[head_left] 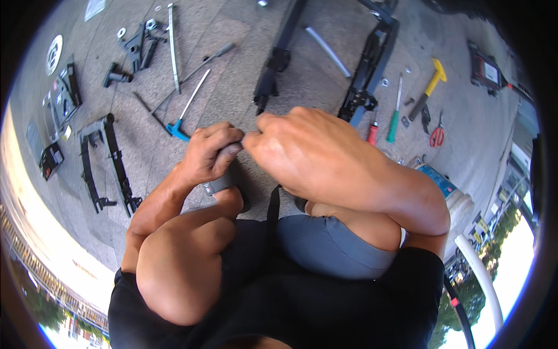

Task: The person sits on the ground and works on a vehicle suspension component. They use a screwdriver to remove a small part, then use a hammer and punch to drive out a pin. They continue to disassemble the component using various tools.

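Observation:
Above my bent knees, my left hand (210, 152) is closed, thumb and fingers pressed together, with its tips at the fingertips of my right hand (299, 152), which is also curled closed. What they hold, if anything, is too hidden to make out. Just beyond my right hand lie two long black metal frame parts (278, 58) (369, 61) with a clear tube (325, 49) between them. A blue T-handle hex key (177, 131) lies forward of my left hand. A black strap (271, 206) hangs between my legs.
At left lie black brackets (139, 46), a black fork-shaped frame (122, 174) and a long steel bar (173, 52). At right are a yellow hammer (433, 81), red (372, 134) and green (392, 125) screwdrivers, red-handled scissors (437, 135), a bucket (450, 206) and a dark case (485, 70).

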`<state>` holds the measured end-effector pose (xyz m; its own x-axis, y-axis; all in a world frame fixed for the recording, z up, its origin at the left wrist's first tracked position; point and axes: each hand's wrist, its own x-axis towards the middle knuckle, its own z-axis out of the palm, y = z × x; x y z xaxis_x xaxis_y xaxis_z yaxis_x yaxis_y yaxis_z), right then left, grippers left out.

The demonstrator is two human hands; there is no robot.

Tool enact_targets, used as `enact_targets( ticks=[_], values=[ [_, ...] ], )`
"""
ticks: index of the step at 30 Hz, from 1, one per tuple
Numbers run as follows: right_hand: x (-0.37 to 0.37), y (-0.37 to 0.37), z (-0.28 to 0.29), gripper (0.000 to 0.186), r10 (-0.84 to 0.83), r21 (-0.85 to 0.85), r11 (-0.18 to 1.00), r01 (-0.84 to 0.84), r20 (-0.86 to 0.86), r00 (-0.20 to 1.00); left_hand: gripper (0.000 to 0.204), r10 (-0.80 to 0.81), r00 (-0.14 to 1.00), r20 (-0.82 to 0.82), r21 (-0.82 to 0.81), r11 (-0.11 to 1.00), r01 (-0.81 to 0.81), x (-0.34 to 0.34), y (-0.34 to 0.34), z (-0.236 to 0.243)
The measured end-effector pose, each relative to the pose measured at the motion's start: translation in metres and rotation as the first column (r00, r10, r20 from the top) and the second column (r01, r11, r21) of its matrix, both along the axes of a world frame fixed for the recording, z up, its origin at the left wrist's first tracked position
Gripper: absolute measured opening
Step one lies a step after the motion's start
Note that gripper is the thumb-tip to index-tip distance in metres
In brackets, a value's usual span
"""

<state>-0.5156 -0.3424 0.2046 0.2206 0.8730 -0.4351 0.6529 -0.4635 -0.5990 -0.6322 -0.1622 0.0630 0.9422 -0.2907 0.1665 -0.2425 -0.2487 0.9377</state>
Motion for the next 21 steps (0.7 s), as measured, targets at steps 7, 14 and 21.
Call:
enact_targets(
  ticks=[7, 14, 21],
  values=[
    [0.03, -0.089, -0.005, 0.046, -0.424, 0.464, 0.807, 0.365, 0.026, 0.905, 0.007, 0.022, 0.999, -0.045, 0.001, 1.0, -0.022, 0.006, -0.021, 0.004],
    [0.089, -0.353, -0.148, 0.037, -0.939, 0.421, -0.108, 0.901, 0.254, -0.231, 0.012, 0.05, 0.998, -0.046, 0.114, 0.992, -0.044, 0.038, -0.05, 0.014],
    [0.15, -0.481, -0.267, 0.051, -0.773, 0.169, -0.12, 0.978, 0.602, -0.198, 0.009, 0.066, 0.992, -0.112, 0.332, 0.943, -0.025, 0.081, -0.096, 0.033]
  ],
)
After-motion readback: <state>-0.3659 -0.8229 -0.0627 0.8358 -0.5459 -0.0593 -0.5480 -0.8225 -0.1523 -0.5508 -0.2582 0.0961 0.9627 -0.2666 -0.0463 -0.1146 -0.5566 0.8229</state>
